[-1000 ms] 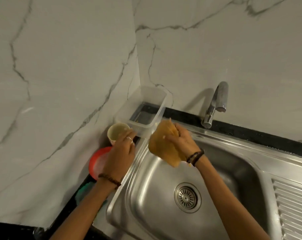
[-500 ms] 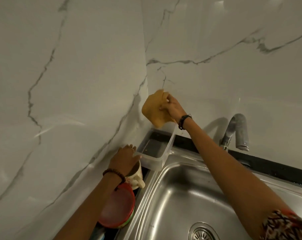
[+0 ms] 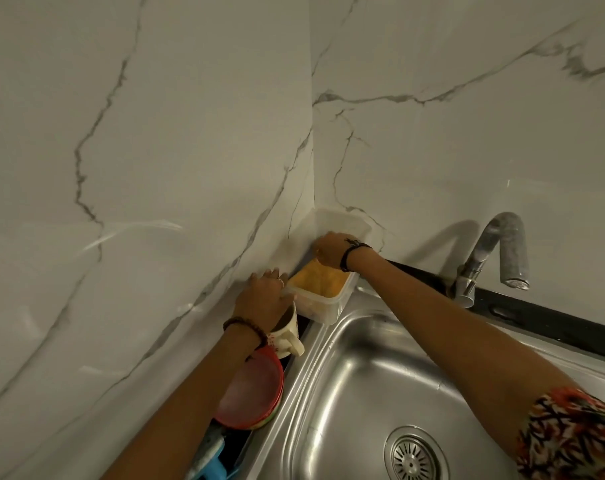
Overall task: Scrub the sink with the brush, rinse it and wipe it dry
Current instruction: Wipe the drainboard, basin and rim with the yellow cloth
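The room is dim, with a warm, yellowish cast over the white grey-veined marble wall (image 3: 155, 150). Soft highlights streak the brushed stainless-steel sink (image 3: 363, 393) and the curved chrome tap (image 3: 495, 251), which throws a broad soft shadow on the wall to its left. Straight seams bow outward toward the edges (a wide lens). The patterned orange-and-black sleeve (image 3: 571, 438) is smeared; corners look soft.

Two bare forearms, dark beaded bracelet (image 3: 242, 327) on the left wrist, ring (image 3: 281, 280) on a left finger, black band (image 3: 349, 252) on the right wrist, short red-and-black patterned sleeve (image 3: 571, 434) at the right.
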